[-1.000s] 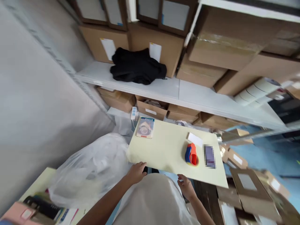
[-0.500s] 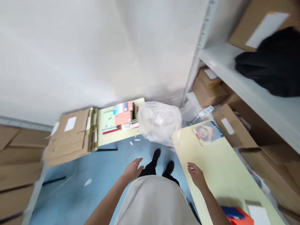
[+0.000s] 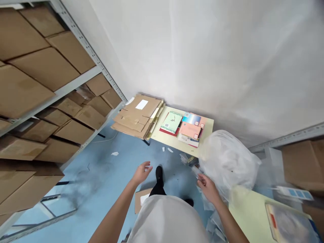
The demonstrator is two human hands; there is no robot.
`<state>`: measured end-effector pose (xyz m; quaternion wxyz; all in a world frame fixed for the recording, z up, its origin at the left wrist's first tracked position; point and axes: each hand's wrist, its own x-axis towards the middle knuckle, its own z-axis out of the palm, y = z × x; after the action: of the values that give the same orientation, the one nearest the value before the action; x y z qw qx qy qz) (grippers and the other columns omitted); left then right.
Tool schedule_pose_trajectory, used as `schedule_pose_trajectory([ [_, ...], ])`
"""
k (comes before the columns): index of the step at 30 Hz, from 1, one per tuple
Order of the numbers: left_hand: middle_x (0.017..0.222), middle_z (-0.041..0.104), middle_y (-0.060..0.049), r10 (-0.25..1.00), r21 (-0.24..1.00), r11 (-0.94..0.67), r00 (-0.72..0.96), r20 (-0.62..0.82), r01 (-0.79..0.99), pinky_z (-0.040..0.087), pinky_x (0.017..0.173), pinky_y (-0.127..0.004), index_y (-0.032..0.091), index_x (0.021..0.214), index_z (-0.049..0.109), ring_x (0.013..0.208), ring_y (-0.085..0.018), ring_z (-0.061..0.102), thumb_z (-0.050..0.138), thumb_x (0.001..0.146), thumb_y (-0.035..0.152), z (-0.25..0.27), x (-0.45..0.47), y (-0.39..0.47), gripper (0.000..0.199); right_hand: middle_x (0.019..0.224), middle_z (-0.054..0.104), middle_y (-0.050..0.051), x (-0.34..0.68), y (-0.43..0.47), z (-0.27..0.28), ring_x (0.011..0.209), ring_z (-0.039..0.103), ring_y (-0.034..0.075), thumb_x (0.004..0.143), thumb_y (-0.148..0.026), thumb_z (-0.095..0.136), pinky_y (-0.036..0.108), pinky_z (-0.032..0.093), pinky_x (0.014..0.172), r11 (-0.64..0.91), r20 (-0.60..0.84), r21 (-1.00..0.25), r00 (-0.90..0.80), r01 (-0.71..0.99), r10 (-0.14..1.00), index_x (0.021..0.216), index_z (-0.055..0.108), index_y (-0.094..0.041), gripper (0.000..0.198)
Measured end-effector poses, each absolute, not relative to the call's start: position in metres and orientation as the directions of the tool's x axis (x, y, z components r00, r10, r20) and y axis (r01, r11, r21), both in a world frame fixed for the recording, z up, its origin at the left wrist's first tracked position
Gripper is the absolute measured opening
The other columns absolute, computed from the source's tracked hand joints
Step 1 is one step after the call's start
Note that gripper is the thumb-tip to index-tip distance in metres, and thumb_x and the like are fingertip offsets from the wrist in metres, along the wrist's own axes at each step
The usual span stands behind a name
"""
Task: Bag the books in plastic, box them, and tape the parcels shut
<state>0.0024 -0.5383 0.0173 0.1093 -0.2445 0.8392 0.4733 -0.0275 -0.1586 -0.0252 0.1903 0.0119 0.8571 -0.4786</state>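
Note:
My left hand hangs over the blue floor with nothing in it, fingers loosely apart. Lower right, my right hand is also bare, its fingers slightly bent. Close by it is a big white plastic bag; I cannot tell whether they touch. Ahead, a pale yellow table carries a green booklet on a red one. Pink booklets lie in a pile to their right. At the table's left end lies a stack of flattened cardboard boxes.
Shelves of cardboard boxes line the left side. A second yellow table at lower right bears a plastic-wrapped packet. Clear plastic scraps and paper bits litter the floor. A small carton is by my feet.
My view has swung left, so the booklets, cardboard stack and bag appear further right. The left shelves have come into view. Both hands stay without anything in them.

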Motion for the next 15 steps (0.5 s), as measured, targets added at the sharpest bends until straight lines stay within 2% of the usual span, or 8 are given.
schedule_pose_trajectory([
  [4,0.095,0.073,-0.014,-0.521,0.815,0.052,-0.712,-0.471,-0.578,0.053,0.086,-0.041,0.016,0.086,0.067,0.093,-0.028,0.069,0.075,0.06,0.047,0.0,-0.037,-0.612,0.041,0.101,0.072,0.009,-0.052,-0.241,-0.035,0.077,0.068,0.02,0.077,-0.032,0.056,0.037,0.054,0.08,0.639,-0.434,-0.751,-0.852,0.164,-0.291,0.11,0.067,-0.019,0.036],
  [6,0.098,0.072,-0.014,-0.563,0.815,-0.042,-0.66,-0.497,-0.578,0.053,0.084,-0.039,0.015,0.09,0.066,0.098,-0.027,0.068,0.073,0.067,0.045,-0.008,-0.068,-0.646,0.039,0.103,0.073,0.01,-0.071,-0.288,-0.032,0.083,0.07,0.021,0.077,-0.028,0.057,0.037,0.054,0.082,0.667,-0.457,-0.734,-0.821,0.131,-0.342,0.11,0.067,-0.019,0.035],
  [9,0.114,0.066,-0.017,-0.628,0.82,-0.145,-0.589,-0.509,-0.554,0.052,0.085,-0.036,0.014,0.106,0.06,0.107,-0.024,0.065,0.065,0.08,0.037,-0.022,-0.119,-0.692,0.036,0.106,0.073,0.011,-0.11,-0.362,-0.024,0.094,0.07,0.025,0.074,-0.022,0.062,0.042,0.052,0.09,0.616,-0.434,-0.783,-0.785,0.087,-0.441,0.106,0.069,-0.019,0.033],
  [11,0.122,0.062,-0.019,-0.679,0.831,-0.18,-0.544,-0.493,-0.527,0.05,0.09,-0.035,0.013,0.113,0.056,0.113,-0.023,0.061,0.064,0.081,0.03,-0.032,-0.152,-0.716,0.037,0.106,0.073,0.012,-0.142,-0.412,-0.021,0.099,0.069,0.027,0.069,-0.019,0.069,0.047,0.05,0.094,0.541,-0.422,-0.834,-0.76,0.111,-0.494,0.101,0.071,-0.019,0.032],
  [13,0.121,0.061,-0.019,-0.724,0.844,-0.198,-0.506,-0.469,-0.499,0.049,0.092,-0.035,0.013,0.114,0.054,0.114,-0.023,0.06,0.065,0.081,0.026,-0.042,-0.18,-0.736,0.037,0.108,0.073,0.011,-0.174,-0.46,-0.023,0.102,0.069,0.027,0.068,-0.019,0.072,0.046,0.051,0.094,0.497,-0.42,-0.857,-0.741,0.136,-0.523,0.101,0.07,-0.019,0.033],
  [15,0.112,0.065,-0.016,-0.751,0.86,-0.204,-0.488,-0.444,-0.468,0.05,0.09,-0.036,0.014,0.109,0.054,0.11,-0.023,0.061,0.065,0.08,0.026,-0.051,-0.2,-0.751,0.033,0.109,0.072,0.011,-0.201,-0.501,-0.029,0.104,0.068,0.024,0.07,-0.019,0.071,0.043,0.052,0.095,0.47,-0.418,-0.868,-0.743,0.159,-0.522,0.101,0.069,-0.019,0.031],
])
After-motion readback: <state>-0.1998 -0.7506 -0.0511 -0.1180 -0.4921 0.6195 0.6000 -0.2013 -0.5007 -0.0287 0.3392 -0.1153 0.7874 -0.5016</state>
